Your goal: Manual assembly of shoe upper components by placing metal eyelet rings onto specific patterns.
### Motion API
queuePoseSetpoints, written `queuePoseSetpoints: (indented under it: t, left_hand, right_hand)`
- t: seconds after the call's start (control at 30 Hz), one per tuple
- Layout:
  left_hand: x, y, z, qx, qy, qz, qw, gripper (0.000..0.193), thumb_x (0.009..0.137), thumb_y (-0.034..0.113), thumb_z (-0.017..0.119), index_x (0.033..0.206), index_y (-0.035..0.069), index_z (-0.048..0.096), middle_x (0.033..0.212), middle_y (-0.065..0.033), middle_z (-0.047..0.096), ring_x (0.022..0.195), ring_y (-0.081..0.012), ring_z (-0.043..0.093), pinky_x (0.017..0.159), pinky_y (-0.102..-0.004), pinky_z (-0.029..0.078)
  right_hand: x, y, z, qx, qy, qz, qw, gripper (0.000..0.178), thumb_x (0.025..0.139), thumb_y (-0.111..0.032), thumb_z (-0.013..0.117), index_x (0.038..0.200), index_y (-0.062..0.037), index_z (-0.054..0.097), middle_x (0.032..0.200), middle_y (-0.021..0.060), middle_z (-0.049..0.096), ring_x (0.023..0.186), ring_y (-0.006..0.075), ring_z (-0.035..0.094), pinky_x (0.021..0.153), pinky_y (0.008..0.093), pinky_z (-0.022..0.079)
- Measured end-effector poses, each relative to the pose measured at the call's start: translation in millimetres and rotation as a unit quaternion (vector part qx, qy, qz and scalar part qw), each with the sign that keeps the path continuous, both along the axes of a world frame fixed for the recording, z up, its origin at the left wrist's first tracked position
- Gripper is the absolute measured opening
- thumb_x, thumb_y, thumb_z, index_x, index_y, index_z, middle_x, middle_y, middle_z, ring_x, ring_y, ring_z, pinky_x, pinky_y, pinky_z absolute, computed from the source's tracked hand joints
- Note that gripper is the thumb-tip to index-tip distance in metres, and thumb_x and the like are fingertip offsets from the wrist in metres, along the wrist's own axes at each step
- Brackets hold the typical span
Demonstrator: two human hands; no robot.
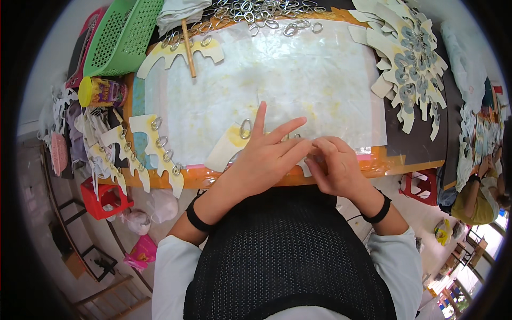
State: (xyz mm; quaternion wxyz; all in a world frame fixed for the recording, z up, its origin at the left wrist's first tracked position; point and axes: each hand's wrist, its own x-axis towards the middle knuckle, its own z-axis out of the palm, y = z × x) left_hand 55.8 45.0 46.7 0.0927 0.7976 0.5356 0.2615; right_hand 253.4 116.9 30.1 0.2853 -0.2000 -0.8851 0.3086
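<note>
A cream scalloped fabric strip [220, 154], yellowed with what looks like glue, lies at the table's near edge beneath my hands. An oval metal ring [245, 128] stands on it beside my left hand [261, 160]. Two of that hand's fingers stretch out and apart, while the lower ones bend in at the strip; its thumb is hidden. My right hand [337, 168] is curled, with thumb and fingers pinched together against the left fingertips. What it pinches is too covered to make out. Both wrists wear black bands.
Loose metal rings [266, 10] heap along the far edge. A wooden stick [189, 50] crosses a ringed strip [170, 52]. More ringed strips [160, 146] lie left; a pile of them [410, 69] is right. A green basket [120, 40] and yellow-lidded jar [104, 92] stand left.
</note>
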Motion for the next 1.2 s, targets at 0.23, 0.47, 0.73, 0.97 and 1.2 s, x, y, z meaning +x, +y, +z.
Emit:
queuePoseSetpoints:
  t: [0.23, 0.47, 0.73, 0.97, 1.2]
  left_hand:
    - [-4, -25, -26, 0.078, -0.012, 0.056, 0.995, 0.029, 0.077, 0.005, 0.075, 0.102, 0.009, 0.060, 0.089, 0.0031, 0.069, 0.114, -0.0202, 0.060, 0.113, -0.0683, 0.005]
    - [2, -22, -26, 0.088, -0.050, 0.129, 0.986, 0.027, 0.077, 0.007, 0.076, 0.098, 0.006, 0.059, 0.085, 0.0021, 0.067, 0.104, -0.0211, 0.063, 0.113, -0.0671, 0.012]
    - [-1, -20, -25, 0.068, -0.070, 0.134, 0.986, 0.025, 0.079, 0.007, 0.075, 0.097, 0.006, 0.059, 0.083, 0.0040, 0.069, 0.103, -0.0220, 0.063, 0.112, -0.0655, 0.016]
    - [-1, -21, -25, 0.048, -0.078, 0.133, 0.987, 0.025, 0.079, 0.007, 0.074, 0.098, 0.006, 0.057, 0.082, 0.0035, 0.069, 0.102, -0.0236, 0.062, 0.112, -0.0672, 0.013]
    - [0, -20, -18, 0.014, -0.079, 0.122, 0.989, 0.030, 0.074, 0.005, 0.074, 0.101, 0.007, 0.061, 0.079, 0.0036, 0.068, 0.108, -0.0241, 0.059, 0.113, -0.0665, 0.004]
  right_hand:
    - [-2, -1, -5, 0.020, -0.017, -0.006, 1.000, 0.044, 0.075, 0.000, 0.070, 0.116, -0.0009, 0.056, 0.085, 0.0093, 0.062, 0.082, 0.0290, 0.061, 0.073, 0.0373, 0.048]
    - [-13, 0, 9, 0.056, -0.080, -0.009, 0.995, 0.042, 0.074, -0.001, 0.065, 0.115, -0.0014, 0.061, 0.080, 0.0062, 0.055, 0.076, 0.0230, 0.057, 0.066, 0.0355, 0.042]
    - [-23, -2, 8, 0.107, -0.133, -0.022, 0.985, 0.040, 0.073, -0.005, 0.062, 0.113, -0.0006, 0.064, 0.078, 0.0052, 0.050, 0.072, 0.0204, 0.054, 0.064, 0.0334, 0.039]
    - [-19, -9, 2, 0.099, -0.112, -0.048, 0.988, 0.040, 0.073, -0.005, 0.063, 0.112, 0.0003, 0.063, 0.077, 0.0056, 0.050, 0.071, 0.0213, 0.054, 0.064, 0.0347, 0.039]
    - [-17, -10, 4, 0.072, -0.066, -0.041, 0.994, 0.029, 0.072, -0.009, 0.067, 0.100, -0.0027, 0.062, 0.077, 0.0051, 0.051, 0.073, 0.0224, 0.055, 0.067, 0.0354, 0.041]
